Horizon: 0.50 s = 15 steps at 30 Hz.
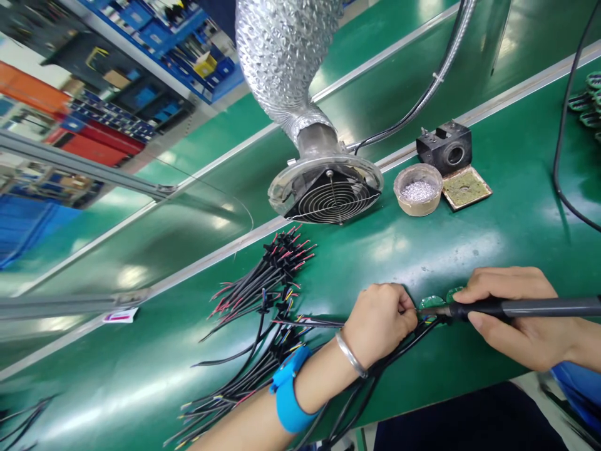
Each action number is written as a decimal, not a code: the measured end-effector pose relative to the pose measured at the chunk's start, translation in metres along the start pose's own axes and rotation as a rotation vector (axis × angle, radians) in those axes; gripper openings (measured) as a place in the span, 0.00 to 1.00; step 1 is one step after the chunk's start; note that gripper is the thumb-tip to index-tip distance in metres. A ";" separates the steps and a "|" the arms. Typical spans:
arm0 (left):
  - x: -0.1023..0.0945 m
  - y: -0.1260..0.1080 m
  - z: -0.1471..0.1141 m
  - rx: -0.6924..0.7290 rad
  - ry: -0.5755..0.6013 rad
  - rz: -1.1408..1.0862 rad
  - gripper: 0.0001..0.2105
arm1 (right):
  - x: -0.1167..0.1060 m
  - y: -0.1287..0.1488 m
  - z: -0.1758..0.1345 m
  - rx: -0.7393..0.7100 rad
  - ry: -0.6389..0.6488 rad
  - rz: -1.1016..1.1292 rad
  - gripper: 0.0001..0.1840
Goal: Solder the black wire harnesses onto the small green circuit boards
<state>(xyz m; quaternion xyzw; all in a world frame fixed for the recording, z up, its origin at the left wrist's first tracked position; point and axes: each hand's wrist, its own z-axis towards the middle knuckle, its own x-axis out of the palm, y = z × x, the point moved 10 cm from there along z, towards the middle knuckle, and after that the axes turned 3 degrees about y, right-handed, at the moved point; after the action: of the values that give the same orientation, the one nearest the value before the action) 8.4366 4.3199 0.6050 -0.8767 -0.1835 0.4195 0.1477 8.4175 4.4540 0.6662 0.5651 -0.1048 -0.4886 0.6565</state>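
My right hand [521, 319] grips a soldering iron [554, 307] by its dark handle. The iron's tip points left at a small green circuit board [431, 303], close to my left fingertips. My left hand [380, 319] is closed in a pinch at the board's left side; what lies between the fingertips is too small to make out. A second green board [453, 293] sits just behind, partly covered by my right fingers. Black cables [410, 340] run beneath my left hand and end near the boards, where coloured wires show.
Bundles of black cables with red ends [263, 269] and with multicoloured ends [244, 382] lie left on the green bench. A fume extractor [331, 194] hangs ahead. Behind the boards stand a bowl of silvery bits [417, 210], a sponge tray [466, 188] and a black iron holder [444, 150].
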 end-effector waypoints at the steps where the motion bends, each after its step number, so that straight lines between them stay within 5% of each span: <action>1: 0.000 0.000 0.000 -0.001 -0.001 0.002 0.07 | -0.003 0.000 -0.001 -0.002 -0.012 0.007 0.09; 9: -0.001 0.000 0.000 0.005 -0.009 0.016 0.07 | -0.031 0.003 -0.008 0.061 -0.204 -0.176 0.08; 15: 0.001 0.001 -0.001 0.017 -0.040 -0.007 0.07 | -0.006 -0.009 -0.028 0.113 -0.137 -0.239 0.19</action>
<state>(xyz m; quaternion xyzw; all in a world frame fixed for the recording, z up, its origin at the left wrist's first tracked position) 8.4381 4.3199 0.6043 -0.8662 -0.1860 0.4378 0.1528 8.4292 4.4776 0.6520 0.5749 -0.1088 -0.5939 0.5522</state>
